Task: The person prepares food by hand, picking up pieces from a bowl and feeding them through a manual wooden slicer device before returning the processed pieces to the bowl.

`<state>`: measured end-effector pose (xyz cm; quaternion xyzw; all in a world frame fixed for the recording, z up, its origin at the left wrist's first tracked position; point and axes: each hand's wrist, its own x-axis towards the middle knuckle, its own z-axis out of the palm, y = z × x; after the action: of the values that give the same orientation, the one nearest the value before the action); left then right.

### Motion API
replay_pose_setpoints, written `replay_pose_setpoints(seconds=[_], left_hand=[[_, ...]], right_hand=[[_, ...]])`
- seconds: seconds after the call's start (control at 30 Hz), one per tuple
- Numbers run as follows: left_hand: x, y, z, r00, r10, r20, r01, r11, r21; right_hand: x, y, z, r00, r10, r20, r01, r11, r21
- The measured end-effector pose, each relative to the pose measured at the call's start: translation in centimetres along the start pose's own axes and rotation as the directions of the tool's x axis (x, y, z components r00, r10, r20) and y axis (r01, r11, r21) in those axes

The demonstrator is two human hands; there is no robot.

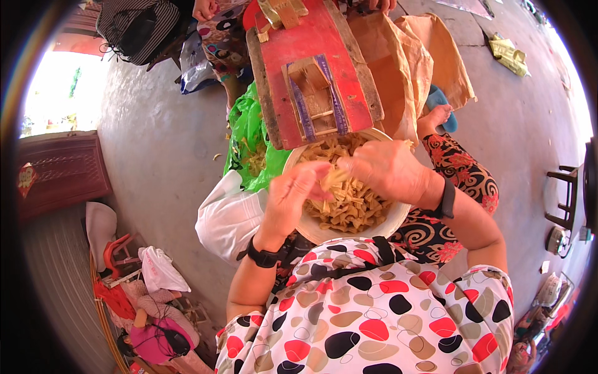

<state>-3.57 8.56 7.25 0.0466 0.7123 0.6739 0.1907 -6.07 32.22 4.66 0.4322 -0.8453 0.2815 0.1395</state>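
A round pale basin (306, 229) full of folded tan strips (359, 210), perhaps paper or dried leaf, stands before me. My left hand (296, 194) is over its left side, fingers bent inward. Above its right side is my right hand (392, 170), with its fingertips pinched towards the left one. A pale folded strip (335, 177) lies between them, at my right fingertips; motion blurs it. Whether the left fingers also grip it cannot be made out. Beyond the basin, a red board (345, 100) carries a small wooden jig (317, 100) with purple-taped sides.
A green plastic bag (245, 126) with scraps is left of the basin; a tan woven sack (406, 61) stands right of the board. A wrapped bundle (282, 11) sits at the board's far end, near another person's hand (204, 9). Someone sits at lower left.
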Motion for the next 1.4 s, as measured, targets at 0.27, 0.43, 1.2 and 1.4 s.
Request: replay_pose_setpoints(seconds=[0.27,0.43,1.2,1.4], left_hand=[[-2.5,-3.0,1.0,0.899,-0.299,0.321,0.315,0.949,0.001],[-3.7,-2.6,2.4,0.973,-0.023,0.228,-0.076,0.908,0.413],[-6.4,-5.1,-1.1,0.923,0.029,0.383,0.299,0.57,-0.765],[-6.4,-6.4,-1.4,0.933,0.108,0.342,0.233,0.542,-0.807]], right_hand=[[-1.4,-3.7,0.6,0.977,-0.168,0.129,0.191,0.962,-0.192],[-2.6,-4.8,0.9,0.966,-0.142,0.215,0.182,0.966,-0.182],[-5.0,-5.6,3.1,0.798,0.388,0.461,-0.599,0.422,0.681],[-4.6,-6.3,3.5,0.778,0.275,0.565,-0.6,0.059,0.798]])
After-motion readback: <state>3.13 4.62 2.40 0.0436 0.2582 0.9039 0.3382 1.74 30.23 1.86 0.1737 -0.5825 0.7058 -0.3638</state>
